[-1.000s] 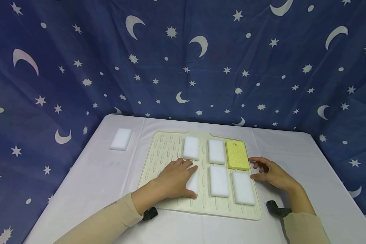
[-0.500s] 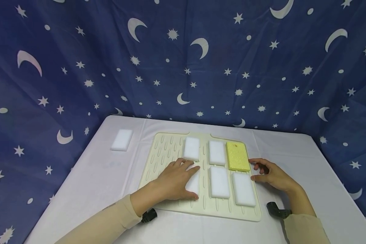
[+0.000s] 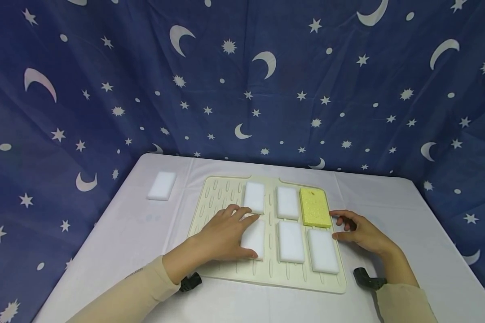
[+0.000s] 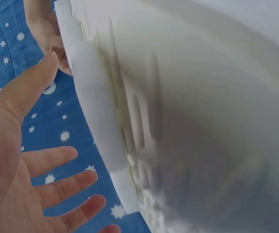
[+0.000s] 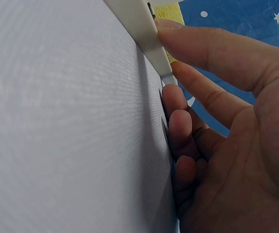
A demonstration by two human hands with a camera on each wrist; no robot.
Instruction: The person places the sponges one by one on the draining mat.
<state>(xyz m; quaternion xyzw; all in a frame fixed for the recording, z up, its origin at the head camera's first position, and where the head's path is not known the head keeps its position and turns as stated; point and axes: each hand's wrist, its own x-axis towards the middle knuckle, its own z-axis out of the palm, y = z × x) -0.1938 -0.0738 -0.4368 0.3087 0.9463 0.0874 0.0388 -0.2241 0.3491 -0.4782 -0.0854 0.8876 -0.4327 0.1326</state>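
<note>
A cream ribbed draining mat (image 3: 214,197) lies on the table with white sponges in two rows and one yellow sponge (image 3: 315,206) at its back right. My left hand (image 3: 226,235) hovers at the left side of the front-left white sponge (image 3: 253,237), thumb and fingers spread. In the left wrist view the fingers are straight and apart from the white sponge (image 4: 95,97). At the mat's right edge, my right hand (image 3: 361,233) touches the rim with thumb and index finger. The right wrist view shows its other fingers (image 5: 181,128) loosely curled beside the mat edge (image 5: 147,36).
One more white sponge (image 3: 162,186) lies apart on the white tablecloth (image 3: 145,233), left of the mat. A blue curtain (image 3: 242,80) with moons and stars hangs behind the table. Black wrist devices (image 3: 368,279) sit at both wrists.
My left hand has drawn slightly left, baring more of the front-left white sponge. The right hand keeps its place at the mat's edge. The sponges have not visibly moved.
</note>
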